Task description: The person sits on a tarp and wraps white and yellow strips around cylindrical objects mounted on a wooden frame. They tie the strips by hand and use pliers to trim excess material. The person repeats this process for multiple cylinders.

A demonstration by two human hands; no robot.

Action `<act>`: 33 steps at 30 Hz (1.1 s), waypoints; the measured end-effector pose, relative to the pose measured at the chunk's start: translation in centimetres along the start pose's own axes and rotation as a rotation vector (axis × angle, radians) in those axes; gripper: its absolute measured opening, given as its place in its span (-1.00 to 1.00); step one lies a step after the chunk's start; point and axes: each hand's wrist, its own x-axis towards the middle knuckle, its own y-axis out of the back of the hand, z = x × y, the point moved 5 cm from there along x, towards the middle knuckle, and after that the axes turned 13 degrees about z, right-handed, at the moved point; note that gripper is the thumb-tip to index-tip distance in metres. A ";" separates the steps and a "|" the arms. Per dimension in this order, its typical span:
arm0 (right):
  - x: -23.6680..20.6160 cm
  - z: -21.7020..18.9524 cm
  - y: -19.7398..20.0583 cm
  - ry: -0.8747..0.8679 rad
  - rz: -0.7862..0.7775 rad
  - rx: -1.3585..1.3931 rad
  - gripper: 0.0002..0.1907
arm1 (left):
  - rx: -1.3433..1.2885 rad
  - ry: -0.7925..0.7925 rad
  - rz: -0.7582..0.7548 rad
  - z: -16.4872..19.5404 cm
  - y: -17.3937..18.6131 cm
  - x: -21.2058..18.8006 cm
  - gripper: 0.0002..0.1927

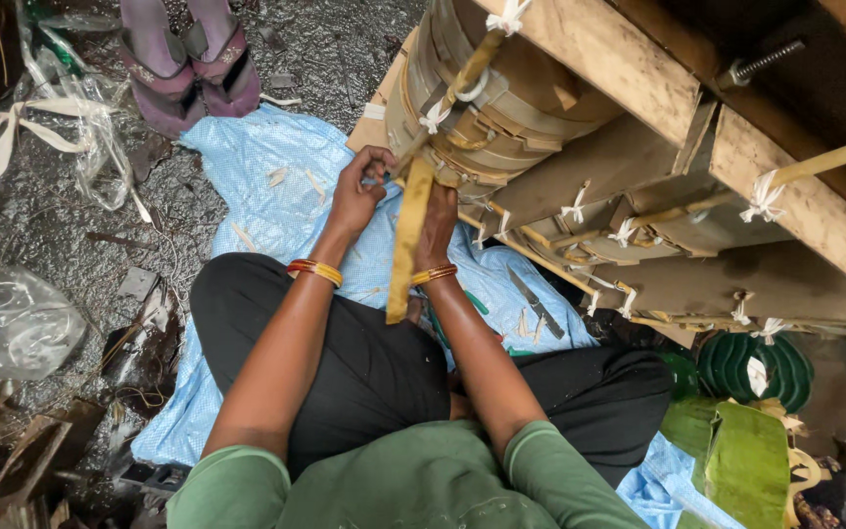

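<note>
We pinch the upper end of the long yellowish strip (409, 235) with our left hand (359, 192); our right hand (437, 223) grips behind it, strip hanging lengthwise towards our lap.

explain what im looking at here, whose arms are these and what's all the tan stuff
This is one picture from a camera worn on a person's head, looking down. The arms are that person's own; they sit cross-legged on a blue sheet spread on the ground.

The left hand and right hand both reach up to a bundle of curved tan strips tied with white ties. One long strip hangs down between the hands; the right hand is partly hidden behind it, so its grip is unclear. More tied flat pieces stack to the right.

On the sheet lie a knife and small scraps. Sandals sit at the top, green leaves at the lower right.
</note>
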 end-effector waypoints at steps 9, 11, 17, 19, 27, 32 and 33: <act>0.7 -0.7 -1.2 0.038 -0.213 -0.232 -0.83 | 0.068 -0.149 -0.048 0.0 -0.8 0.5 -0.59; 0.6 -0.2 -1.4 -0.005 -0.242 -0.178 -0.83 | 0.152 -0.138 -0.056 0.0 -0.6 0.5 -0.65; -0.2 0.9 -1.3 -0.052 -0.285 -0.176 -0.88 | 0.792 -0.036 -0.024 -0.7 1.5 -0.2 -0.69; -0.1 0.7 -1.1 0.004 -0.231 -0.169 -0.83 | 0.920 0.164 -0.038 -1.2 2.8 -0.9 -0.68; 0.0 1.1 -1.3 -0.097 -0.273 -0.118 -0.75 | 1.534 0.394 -0.224 1.7 8.4 -5.6 -0.35; 0.0 0.8 -1.4 -0.140 -0.258 -0.118 -0.85 | 1.141 -0.393 0.118 5.2 4.2 -3.5 -0.44; 0.0 0.9 -1.4 -0.149 -0.275 -0.136 -0.85 | 0.990 -0.273 0.019 4.1 2.9 -2.4 -0.45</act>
